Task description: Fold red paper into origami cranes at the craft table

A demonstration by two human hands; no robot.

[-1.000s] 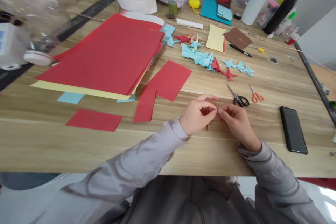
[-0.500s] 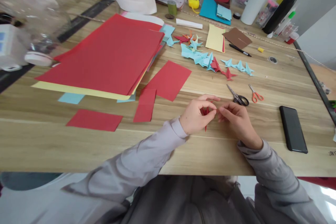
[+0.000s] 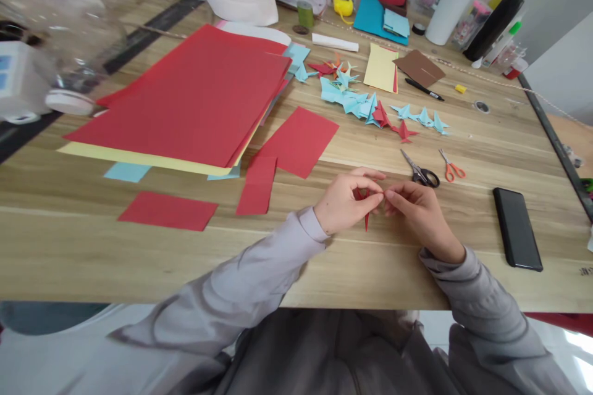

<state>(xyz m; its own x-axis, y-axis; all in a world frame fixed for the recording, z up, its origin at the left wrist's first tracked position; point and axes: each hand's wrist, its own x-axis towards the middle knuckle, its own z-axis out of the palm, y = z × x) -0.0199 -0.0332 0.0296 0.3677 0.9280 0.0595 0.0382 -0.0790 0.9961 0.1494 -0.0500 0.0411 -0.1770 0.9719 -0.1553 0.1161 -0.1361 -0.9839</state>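
My left hand (image 3: 348, 203) pinches a small red folded paper (image 3: 367, 220); most of it is hidden behind the fingers, and a thin point sticks out below. Thumb and forefinger of my right hand (image 3: 414, 210) are closed at the paper's end, touching the left fingertips. What exactly lies between those right fingertips is too small to see. Beyond the hands lie black-handled scissors (image 3: 420, 173) and small orange-handled scissors (image 3: 451, 168). Red folded paper cranes (image 3: 404, 131) and light blue ones (image 3: 424, 116) rest farther back.
Large red sheets (image 3: 194, 92) are stacked at the left, with cut red pieces (image 3: 167, 210) in front. At the right lies a black phone (image 3: 517, 228). Toward the back are yellow paper (image 3: 380, 68), a black pen (image 3: 424, 89) and a tape measure (image 3: 343, 6). Clear bottles crowd the far left.
My right fingertips have closed the small gap to the left ones. The red paper's lower point has shifted slightly to the right. The objects on the table stay where they were.
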